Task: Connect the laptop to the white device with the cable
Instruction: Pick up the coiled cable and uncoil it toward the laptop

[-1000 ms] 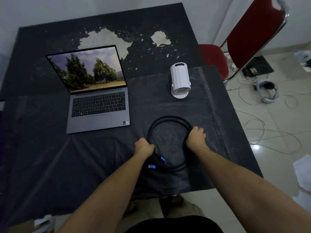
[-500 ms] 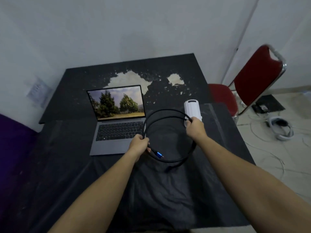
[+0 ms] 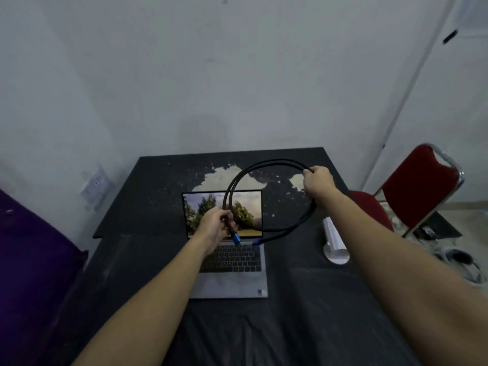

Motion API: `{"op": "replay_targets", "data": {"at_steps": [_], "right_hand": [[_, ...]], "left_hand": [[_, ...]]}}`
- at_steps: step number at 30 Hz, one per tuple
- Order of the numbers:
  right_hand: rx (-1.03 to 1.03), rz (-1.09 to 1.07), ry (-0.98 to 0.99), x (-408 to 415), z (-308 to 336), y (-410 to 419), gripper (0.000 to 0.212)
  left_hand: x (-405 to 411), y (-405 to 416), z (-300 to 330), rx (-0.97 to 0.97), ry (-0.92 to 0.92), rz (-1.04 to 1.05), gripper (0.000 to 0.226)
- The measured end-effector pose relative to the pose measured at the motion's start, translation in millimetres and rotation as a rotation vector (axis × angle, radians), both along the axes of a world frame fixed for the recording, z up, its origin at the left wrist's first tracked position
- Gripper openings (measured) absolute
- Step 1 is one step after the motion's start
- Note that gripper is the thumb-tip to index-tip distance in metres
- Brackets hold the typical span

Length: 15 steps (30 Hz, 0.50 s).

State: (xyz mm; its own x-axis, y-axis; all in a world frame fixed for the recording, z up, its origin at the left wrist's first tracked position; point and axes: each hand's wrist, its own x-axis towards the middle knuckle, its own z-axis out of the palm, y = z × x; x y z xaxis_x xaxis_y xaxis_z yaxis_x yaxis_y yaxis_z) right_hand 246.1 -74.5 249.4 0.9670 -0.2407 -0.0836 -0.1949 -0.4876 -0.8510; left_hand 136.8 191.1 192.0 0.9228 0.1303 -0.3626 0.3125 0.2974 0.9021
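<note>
A pale wall (image 3: pixel 211 75) fills the upper half of the frame. Below it, the table (image 3: pixel 303 299) spreads across the lower centre under a dark, wrinkled covering, with pale worn patches near its far edge. A purple surface (image 3: pixel 31 260) occupies the lower left of the frame, and a red chair (image 3: pixel 417 191) with a metal frame stands at the right edge, beside the table.

Both bare forearms reach in from the bottom of the frame. The laptop (image 3: pixel 229 260) sits open at the centre of the table, its screen showing trees under a sky. The black cable (image 3: pixel 269 165) is held up in the air as a looped coil in front of the laptop screen, clear of the table. The left hand (image 3: pixel 216 223), at centre frame, has its fingers closed around the coil's lower left part, just above a blue connector (image 3: pixel 237 239) that points downward. A second blue connector (image 3: pixel 257 242) hangs free just to the right of it. The right hand (image 3: pixel 318 180), at the upper right of centre, has its fingers closed on the coil's far right side.

The white device (image 3: pixel 334 241) stands on the table to the right of the laptop, partly hidden behind the right forearm.
</note>
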Motion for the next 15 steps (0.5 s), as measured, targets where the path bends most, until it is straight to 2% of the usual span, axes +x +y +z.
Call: {"op": "replay_targets", "data": {"at_steps": [3, 7, 9, 12, 15], "right_hand": [[0.088, -0.066, 0.0, 22.6, 18.1, 32.3, 0.04], [0.207, -0.188, 0.009, 50.0, 31.4, 71.2, 0.035], [0.283, -0.268, 0.006, 65.0, 35.6, 94.1, 0.034], [0.382, -0.321, 0.026, 86.1, 37.1, 124.7, 0.03], [0.437, -0.334, 0.04, 110.4, 29.8, 154.9, 0.028]], "left_hand": [[14.5, 37.2, 14.5, 0.043, -0.059, -0.08, 0.015], [28.9, 84.8, 34.1, 0.232, -0.157, -0.214, 0.024], [37.0, 108.8, 46.8, 0.3, -0.225, -0.219, 0.029], [56.2, 134.4, 59.4, 0.376, -0.308, -0.223, 0.012], [88.3, 156.9, 57.8, 0.463, -0.321, -0.212, 0.019]]}}
